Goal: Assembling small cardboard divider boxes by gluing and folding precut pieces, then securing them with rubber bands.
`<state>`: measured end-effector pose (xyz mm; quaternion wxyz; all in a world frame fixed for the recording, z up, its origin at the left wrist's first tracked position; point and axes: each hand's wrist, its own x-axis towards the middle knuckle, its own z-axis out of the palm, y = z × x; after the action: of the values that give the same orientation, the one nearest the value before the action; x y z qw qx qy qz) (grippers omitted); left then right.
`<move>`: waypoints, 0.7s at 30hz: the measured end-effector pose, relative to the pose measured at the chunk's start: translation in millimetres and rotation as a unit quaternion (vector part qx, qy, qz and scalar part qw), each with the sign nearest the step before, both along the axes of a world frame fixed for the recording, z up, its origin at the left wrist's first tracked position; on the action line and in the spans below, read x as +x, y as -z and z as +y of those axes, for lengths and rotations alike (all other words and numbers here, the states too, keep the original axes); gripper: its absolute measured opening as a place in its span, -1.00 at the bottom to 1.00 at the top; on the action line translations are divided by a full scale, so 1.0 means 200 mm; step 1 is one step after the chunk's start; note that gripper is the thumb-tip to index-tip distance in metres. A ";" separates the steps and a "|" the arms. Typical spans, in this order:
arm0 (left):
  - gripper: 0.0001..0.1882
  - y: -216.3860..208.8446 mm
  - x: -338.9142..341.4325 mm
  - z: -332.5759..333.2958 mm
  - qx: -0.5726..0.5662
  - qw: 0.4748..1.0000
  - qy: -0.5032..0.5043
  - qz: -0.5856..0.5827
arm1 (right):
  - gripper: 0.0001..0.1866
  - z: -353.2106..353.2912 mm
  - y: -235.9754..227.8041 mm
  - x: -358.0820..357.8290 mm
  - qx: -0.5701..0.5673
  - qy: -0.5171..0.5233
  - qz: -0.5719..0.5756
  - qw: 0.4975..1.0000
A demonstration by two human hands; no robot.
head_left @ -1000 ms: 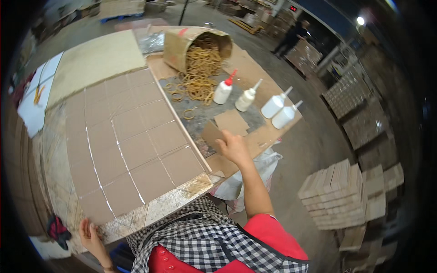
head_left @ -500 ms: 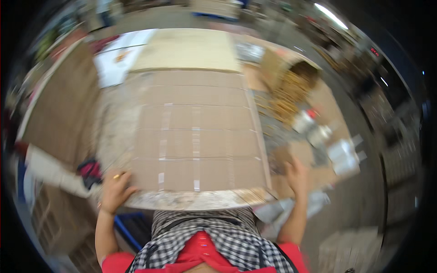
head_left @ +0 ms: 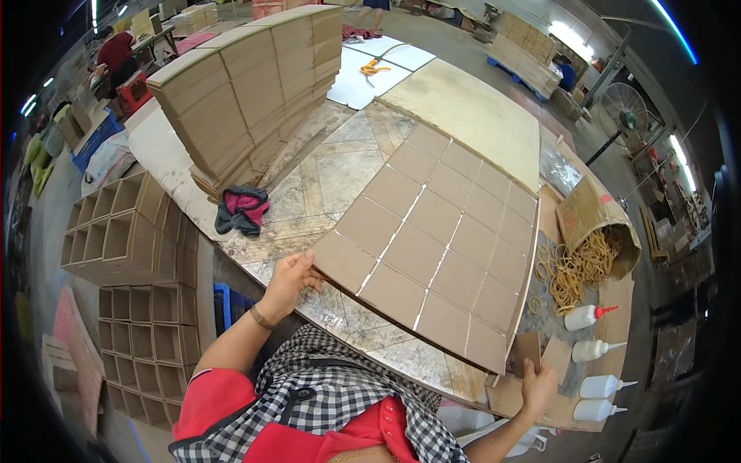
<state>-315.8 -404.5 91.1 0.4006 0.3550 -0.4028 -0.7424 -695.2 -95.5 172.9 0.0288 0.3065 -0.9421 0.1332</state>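
A brown cardboard sheet lies askew on the worn table, scored into a grid of squares with light showing through several of the slits. My left hand pinches its near left corner between thumb and fingers, and a dark gap shows beneath the near edge. To the right of the sheet, my right hand grips a small brown cardboard piece upright between thumb and fingers. A larger pale yellow board lies flat just beyond the sheet.
A tall stack of cardboard stands at the left beside a dark cloth. Rubber bands spill from a carton at the right, near several squeeze bottles. Compartmented cardboard boxes are piled left of the table.
The view has swung round, so the table now appears slanted and the stack stands farther into the picture. My left hand has closed on the sheet's corner; the right stays near the small piece.
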 end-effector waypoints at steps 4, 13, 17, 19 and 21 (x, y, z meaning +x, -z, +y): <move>-0.68 -0.03 -0.02 0.00 0.052 0.998 0.012 0.043 | -0.77 -0.02 0.02 -0.01 0.052 -0.013 0.086 0.995; -0.66 0.01 0.20 0.38 0.063 0.992 -0.106 0.039 | -0.70 -0.15 -0.06 0.24 -0.181 -0.273 0.043 0.944; -0.66 0.11 0.25 0.52 0.078 0.978 -0.146 0.123 | -0.72 -0.31 -0.10 0.38 -0.160 -0.358 0.033 0.919; -0.66 0.15 0.20 0.56 0.101 0.966 -0.181 0.157 | -0.73 -0.42 -0.07 0.44 -0.160 -0.401 0.050 0.901; -0.66 0.20 0.16 0.56 0.104 0.971 -0.169 0.132 | -0.72 -0.51 -0.08 0.55 -0.128 -0.426 0.035 0.895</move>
<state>-282.9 -292.6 50.7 0.5305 0.3565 -0.2009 -0.7424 -586.1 -197.2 188.1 0.0414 0.6763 -0.6948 0.2412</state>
